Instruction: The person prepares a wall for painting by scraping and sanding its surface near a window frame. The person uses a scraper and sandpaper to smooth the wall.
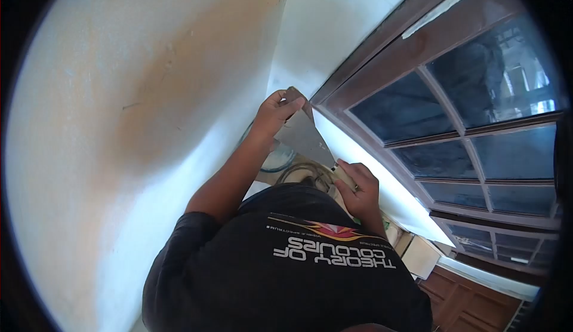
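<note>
My right hand (358, 190) is closed around the pale handle (344, 178) of a wide putty knife. The grey, flared blade (305, 138) of the putty knife points up and away from me, toward the wall corner. At the blade's broad end, my left hand (276, 116) pinches a thin brown piece (307, 110) that looks like folded sandpaper, lying along the blade's edge. Its thumb is on the near face, and the other fingers are partly hidden behind.
A bare, patchy wall (149, 93) rises close on my left and meets another wall (334, 21) ahead. On the right is a brown-framed window (418, 102) with glass panes. Below the hands are a coiled hose (301, 168) and a bluish round rim (280, 166). A brown panelled door (471, 305) shows lower right.
</note>
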A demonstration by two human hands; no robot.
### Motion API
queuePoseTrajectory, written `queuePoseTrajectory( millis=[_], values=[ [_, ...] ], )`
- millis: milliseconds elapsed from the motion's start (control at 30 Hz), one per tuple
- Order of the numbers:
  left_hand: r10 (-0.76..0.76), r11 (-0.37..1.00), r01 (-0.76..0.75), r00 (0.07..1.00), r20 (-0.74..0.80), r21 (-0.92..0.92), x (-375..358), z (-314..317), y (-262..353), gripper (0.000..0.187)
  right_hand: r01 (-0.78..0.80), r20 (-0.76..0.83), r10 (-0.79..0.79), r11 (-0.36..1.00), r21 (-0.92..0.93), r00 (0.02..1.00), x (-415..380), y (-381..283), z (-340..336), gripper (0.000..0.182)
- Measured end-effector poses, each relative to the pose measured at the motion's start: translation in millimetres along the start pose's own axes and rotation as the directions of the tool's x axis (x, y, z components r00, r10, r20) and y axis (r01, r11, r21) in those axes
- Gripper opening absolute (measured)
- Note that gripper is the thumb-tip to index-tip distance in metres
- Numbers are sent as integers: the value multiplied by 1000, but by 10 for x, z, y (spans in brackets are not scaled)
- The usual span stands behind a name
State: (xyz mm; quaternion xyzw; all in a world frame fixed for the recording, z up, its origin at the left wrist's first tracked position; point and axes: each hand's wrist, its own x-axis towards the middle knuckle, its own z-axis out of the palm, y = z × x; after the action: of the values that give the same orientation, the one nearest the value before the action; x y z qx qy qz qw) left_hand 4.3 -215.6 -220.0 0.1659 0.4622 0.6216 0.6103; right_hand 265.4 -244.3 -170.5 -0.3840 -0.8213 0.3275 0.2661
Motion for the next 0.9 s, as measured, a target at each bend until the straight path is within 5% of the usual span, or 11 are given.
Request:
queuePoseTrajectory(
  millis=[100, 167, 300, 400, 433, 600, 800, 900],
  values=[
    [51, 974, -52, 999, -10, -219, -99, 28, -122, 25, 98, -35, -99, 994, -47, 994, 29, 204, -76, 44],
    [67, 985, -74, 997, -47, -156, -166, 117, -192, 25, 49, 131, -49, 999, 7, 990, -4, 267, -310, 45],
    [139, 989, -143, 984, -108, -24, -260, 294, -316, 22, 24, 168, -15, 999, -48, 986, -62, 540, -428, 45],
    [249, 968, -250, 949, -194, 20, -318, 409, -380, 21, -75, 39, 74, 996, 37, 997, -50, 851, -454, 40],
    [309, 947, -322, 919, -243, -12, -349, 437, -383, 20, 41, -65, -40, 999, 9, 997, -18, 931, -486, 41],
    [266, 955, -291, 921, -283, -50, -515, 372, -469, 19, 22, 20, -29, 956, 293, 999, -46, 1120, -602, 37],
    [125, 970, -176, 953, -275, -168, -546, 524, -569, 31, 72, -107, -38, 940, 333, 994, 27, 1061, -346, 30],
    [128, 978, -168, 950, -284, -122, -553, 558, -533, 40, 262, -158, -248, 963, 71, 956, 131, 1022, -260, 33]
  ],
)
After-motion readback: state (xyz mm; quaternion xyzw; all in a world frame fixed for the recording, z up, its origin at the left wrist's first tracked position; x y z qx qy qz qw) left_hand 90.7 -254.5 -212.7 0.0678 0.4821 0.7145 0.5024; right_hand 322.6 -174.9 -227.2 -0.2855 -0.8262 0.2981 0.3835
